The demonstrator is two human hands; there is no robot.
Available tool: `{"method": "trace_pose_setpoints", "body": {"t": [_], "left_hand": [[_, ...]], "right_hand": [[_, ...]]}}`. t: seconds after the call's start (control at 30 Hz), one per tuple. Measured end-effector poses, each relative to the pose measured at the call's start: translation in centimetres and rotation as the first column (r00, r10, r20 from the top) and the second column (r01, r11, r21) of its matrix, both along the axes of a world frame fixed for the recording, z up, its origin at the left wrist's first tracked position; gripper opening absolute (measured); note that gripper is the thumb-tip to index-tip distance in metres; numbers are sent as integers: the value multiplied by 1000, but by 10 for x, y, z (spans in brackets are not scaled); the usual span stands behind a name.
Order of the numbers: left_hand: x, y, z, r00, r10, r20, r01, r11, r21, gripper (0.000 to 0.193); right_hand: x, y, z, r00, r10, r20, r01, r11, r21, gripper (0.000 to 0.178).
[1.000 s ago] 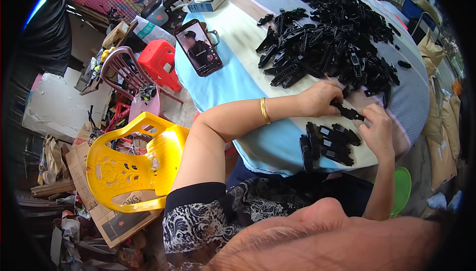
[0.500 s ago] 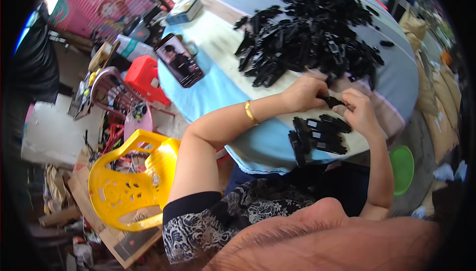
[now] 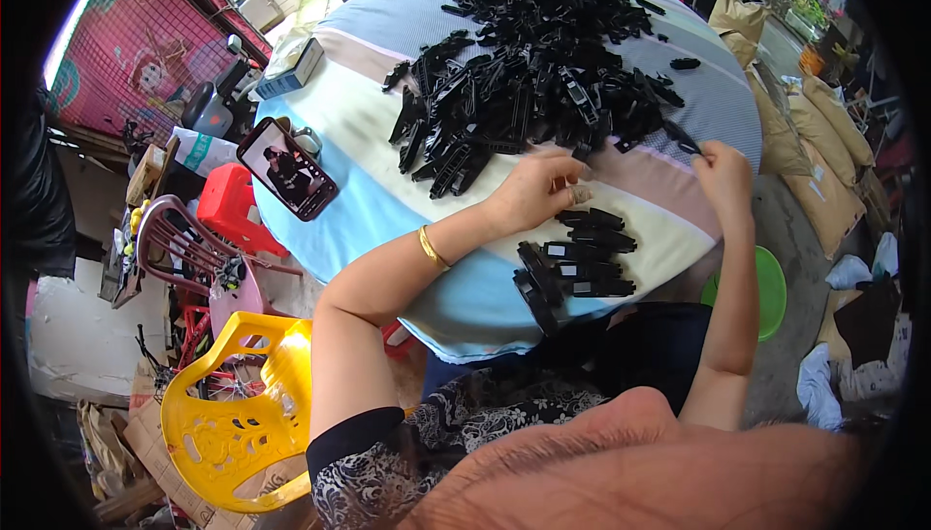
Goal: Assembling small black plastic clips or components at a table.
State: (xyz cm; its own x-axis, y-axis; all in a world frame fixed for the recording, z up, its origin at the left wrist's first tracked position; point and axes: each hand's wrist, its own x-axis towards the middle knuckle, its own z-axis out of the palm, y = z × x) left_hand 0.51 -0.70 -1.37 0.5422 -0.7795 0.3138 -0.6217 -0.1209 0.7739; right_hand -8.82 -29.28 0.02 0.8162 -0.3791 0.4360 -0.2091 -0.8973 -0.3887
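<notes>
My right hand (image 3: 725, 179) pinches the end of a slim black plastic part (image 3: 682, 135) at the right edge of a large heap of black plastic parts (image 3: 524, 74). Closer to me, my left hand (image 3: 538, 191) hovers with fingers loosely bent and apart; no part shows in it. Just below its fingertips lies a small group of black parts (image 3: 587, 268), several stacked in a column and a couple set beside them at the left, some with pale labels. The heap and the group rest on a round table with a striped cloth (image 3: 369, 171).
A phone (image 3: 286, 169) playing a video leans at the table's left side, near a tissue box (image 3: 291, 69). Left of the table stand a yellow plastic chair (image 3: 238, 414) and a red stool (image 3: 238, 210). A green basin (image 3: 761, 292) and brown sacks (image 3: 819, 195) are at the right.
My hands have separated from the black part they held together. The left moved over the near group; the right reached to the heap's edge and took hold of a part. The view has shifted.
</notes>
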Motion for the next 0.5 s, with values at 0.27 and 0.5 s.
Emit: {"method": "trace_pose_setpoints", "body": {"t": [0.27, 0.5], "left_hand": [[-4, -9, 4, 950, 106, 294, -27, 965, -260, 39], [6, 2, -7, 920, 58, 387, -54, 998, -19, 24]], "right_hand": [[-1, 49, 4, 843, 538, -4, -396, 624, 673, 18], [32, 31, -9, 935, 329, 133, -340, 938, 64, 26]]}}
